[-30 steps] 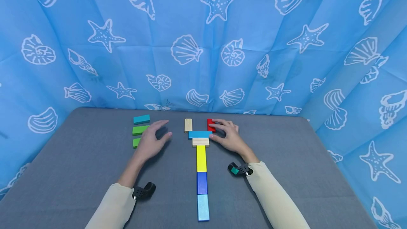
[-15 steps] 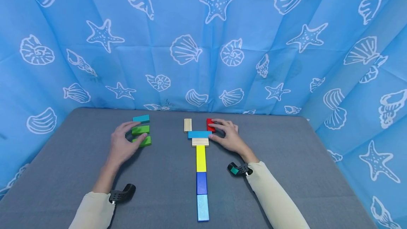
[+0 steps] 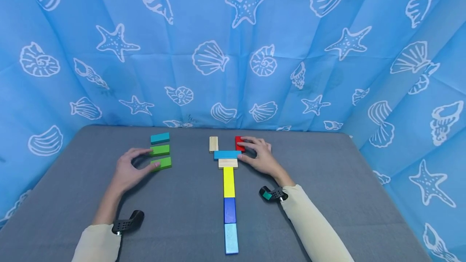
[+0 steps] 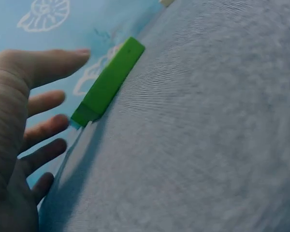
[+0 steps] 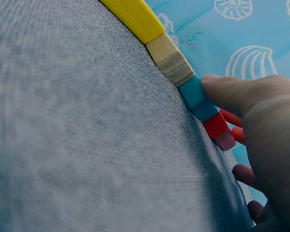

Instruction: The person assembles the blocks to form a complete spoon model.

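Note:
My left hand (image 3: 127,171) is spread beside two green wooden blocks (image 3: 164,163) that lie one behind the other. Its thumb reaches over the left part of the nearer block, and the fingertips meet the left end of the farther one. Thumb and fingers stand apart in the left wrist view, near a green block (image 4: 111,79). My right hand (image 3: 265,160) rests its thumb against the right end of a blue block (image 3: 226,155), while its fingers touch a red block (image 3: 238,142) behind. Both thumb and blue block (image 5: 195,96) show in the right wrist view.
A teal block (image 3: 159,138) lies behind the green ones. From the blue block, a plain wood block (image 3: 227,163), then yellow (image 3: 229,182), dark blue (image 3: 229,210) and light blue (image 3: 231,238) blocks run forward. Another wood block (image 3: 213,144) stands off behind left. A shell-print curtain (image 3: 164,68) surrounds the table.
My left hand has moved left, from the right of the green blocks, over them, to their left side. The right hand holds its place by the red and blue blocks.

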The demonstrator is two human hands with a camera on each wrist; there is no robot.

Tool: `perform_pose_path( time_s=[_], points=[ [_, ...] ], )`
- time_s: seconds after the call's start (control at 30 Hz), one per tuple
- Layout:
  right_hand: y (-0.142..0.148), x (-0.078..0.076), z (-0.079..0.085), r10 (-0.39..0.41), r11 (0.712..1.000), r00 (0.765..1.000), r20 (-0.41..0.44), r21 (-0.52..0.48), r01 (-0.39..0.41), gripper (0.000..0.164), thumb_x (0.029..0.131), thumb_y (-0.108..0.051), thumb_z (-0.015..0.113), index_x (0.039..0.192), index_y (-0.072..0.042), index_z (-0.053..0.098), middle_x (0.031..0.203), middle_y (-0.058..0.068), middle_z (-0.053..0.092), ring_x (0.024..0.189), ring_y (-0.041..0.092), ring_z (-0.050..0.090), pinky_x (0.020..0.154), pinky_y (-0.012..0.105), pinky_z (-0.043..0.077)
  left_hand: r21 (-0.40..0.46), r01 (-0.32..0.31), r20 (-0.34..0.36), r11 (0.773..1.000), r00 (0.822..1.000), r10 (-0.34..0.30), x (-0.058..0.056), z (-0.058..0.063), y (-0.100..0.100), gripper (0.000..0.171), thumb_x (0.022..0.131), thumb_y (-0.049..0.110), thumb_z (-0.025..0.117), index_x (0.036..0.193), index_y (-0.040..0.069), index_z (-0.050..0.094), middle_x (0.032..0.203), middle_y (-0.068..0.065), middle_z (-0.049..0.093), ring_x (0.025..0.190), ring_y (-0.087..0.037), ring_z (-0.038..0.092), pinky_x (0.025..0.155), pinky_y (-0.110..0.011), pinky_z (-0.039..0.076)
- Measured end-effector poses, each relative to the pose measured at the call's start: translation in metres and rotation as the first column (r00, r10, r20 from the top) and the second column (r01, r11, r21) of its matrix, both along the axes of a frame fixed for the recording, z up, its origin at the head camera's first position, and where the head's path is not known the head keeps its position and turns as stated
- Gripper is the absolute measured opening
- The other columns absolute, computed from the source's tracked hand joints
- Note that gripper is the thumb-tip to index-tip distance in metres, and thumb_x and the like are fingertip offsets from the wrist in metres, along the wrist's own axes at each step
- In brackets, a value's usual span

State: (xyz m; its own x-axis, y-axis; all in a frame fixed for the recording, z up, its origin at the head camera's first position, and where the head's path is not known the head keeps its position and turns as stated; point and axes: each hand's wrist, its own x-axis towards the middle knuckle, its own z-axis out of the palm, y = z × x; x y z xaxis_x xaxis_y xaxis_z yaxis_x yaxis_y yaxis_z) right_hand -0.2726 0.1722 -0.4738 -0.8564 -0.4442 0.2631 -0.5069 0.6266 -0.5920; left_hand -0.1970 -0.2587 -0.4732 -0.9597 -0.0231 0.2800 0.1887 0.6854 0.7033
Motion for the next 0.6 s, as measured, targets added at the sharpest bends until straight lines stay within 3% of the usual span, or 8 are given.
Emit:
perform_pose_path(
  time_s=[0.27, 0.5, 0.6],
  points=[
    [-0.0001, 0.0004, -0.0005, 0.001, 1.0, 1.0, 0.0, -0.004, -0.001, 0.05, 0.093, -0.032, 0.075, 0.138, -0.014, 0.065, 0.151, 0.008, 0.049, 0.13, 0.033, 0.04, 0.101, 0.056, 0.022, -0.02, 0.036, 0.093, 0.999, 0.995, -0.033, 0.0018, 0.0007, -0.0047, 0.057, 0.084, 0.044, 0.082, 0.125, 0.006, 0.069, 0.124, -0.02, 0.062, 0.129, -0.044, 0.046, 0.106, -0.069, 0.03],
    [0.0001, -0.0002, -0.0013, 0.004, 1.0, 1.0, -0.011, -0.009, -0.004, 0.049, 0.093, -0.032, 0.075, 0.138, -0.014, 0.065, 0.151, 0.008, 0.049, 0.129, 0.033, 0.04, 0.101, 0.056, 0.022, -0.087, 0.065, 0.14, 0.994, 0.989, -0.053, 0.0008, 0.0011, -0.0053, 0.061, 0.082, 0.048, 0.082, 0.125, 0.007, 0.069, 0.131, -0.024, 0.058, 0.137, -0.048, 0.033, 0.109, -0.074, 0.012],
    [-0.0001, 0.0002, -0.0007, 0.003, 1.0, 1.0, -0.009, -0.01, -0.003, 0.05, 0.093, -0.032, 0.075, 0.138, -0.013, 0.065, 0.151, 0.008, 0.049, 0.129, 0.033, 0.04, 0.101, 0.055, 0.022, -0.102, 0.078, 0.139, 0.992, 0.988, -0.064, 0.0001, 0.0005, -0.0051, 0.062, 0.081, 0.047, 0.083, 0.125, 0.006, 0.07, 0.131, -0.025, 0.057, 0.136, -0.048, 0.032, 0.108, -0.074, 0.012]
  ],
)
